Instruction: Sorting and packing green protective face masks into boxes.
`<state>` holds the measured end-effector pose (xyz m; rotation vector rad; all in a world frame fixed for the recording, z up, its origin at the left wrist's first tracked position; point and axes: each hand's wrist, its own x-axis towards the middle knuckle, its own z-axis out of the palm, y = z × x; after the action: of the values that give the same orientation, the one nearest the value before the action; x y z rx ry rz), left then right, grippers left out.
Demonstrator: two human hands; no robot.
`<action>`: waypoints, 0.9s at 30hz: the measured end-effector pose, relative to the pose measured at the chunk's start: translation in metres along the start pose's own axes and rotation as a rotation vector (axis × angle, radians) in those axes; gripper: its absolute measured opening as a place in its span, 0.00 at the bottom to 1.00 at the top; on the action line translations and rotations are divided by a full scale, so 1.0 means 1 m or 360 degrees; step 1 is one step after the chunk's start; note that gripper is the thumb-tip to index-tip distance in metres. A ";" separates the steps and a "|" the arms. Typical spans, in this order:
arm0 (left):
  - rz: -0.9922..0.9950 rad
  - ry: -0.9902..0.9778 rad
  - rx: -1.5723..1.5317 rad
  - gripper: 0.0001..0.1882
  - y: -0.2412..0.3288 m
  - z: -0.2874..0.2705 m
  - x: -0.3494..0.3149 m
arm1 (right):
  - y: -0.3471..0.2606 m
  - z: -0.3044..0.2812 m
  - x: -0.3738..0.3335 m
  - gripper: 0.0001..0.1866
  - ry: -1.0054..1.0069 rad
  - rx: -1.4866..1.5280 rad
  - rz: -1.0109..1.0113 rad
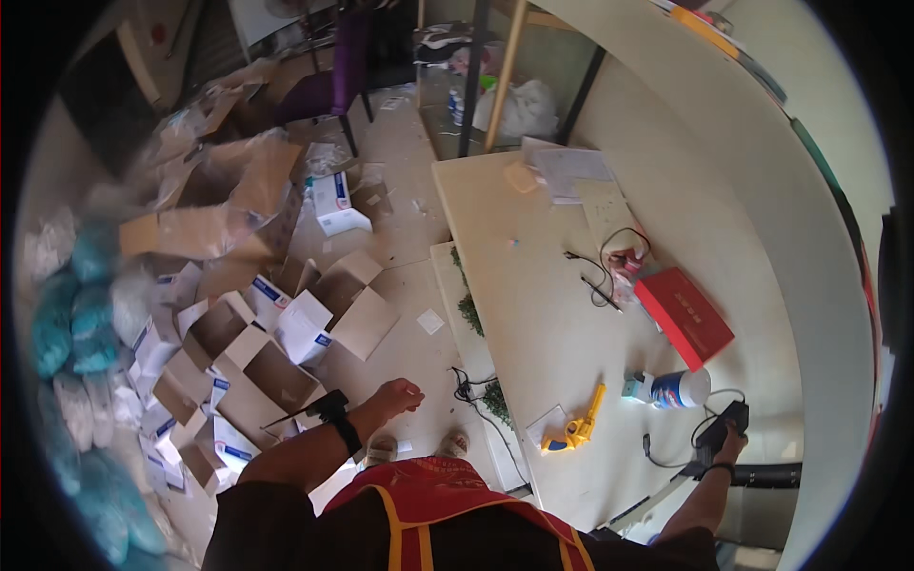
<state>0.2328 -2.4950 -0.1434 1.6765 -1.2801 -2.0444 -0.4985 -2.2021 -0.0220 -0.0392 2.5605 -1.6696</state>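
Note:
My left hand hangs above the floor to the left of the table, its fingers curled in with nothing visible in them. A black device is strapped to that wrist. At the table's right side, my right hand is closed on a black box-shaped power adapter with a dark cable running from it. Just beyond it, a white tub with a blue label lies on its side by a small light-blue box. A yellow toy gun lies left of the adapter, partly over a white paper.
A red box, a coiled black cable and papers lie farther up the cream table. Open cartons and teal bags crowd the floor at left. A purple chair stands beyond.

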 end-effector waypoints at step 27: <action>-0.0107 0.0049 -0.0513 0.09 0.015 -0.128 0.047 | 0.067 0.065 -0.235 0.26 -0.0419 -0.0294 0.0559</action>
<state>0.3233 -2.5957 -0.1626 1.6121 -0.8386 -2.1168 -0.2571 -2.2186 -0.0956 0.1586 2.3486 -1.2146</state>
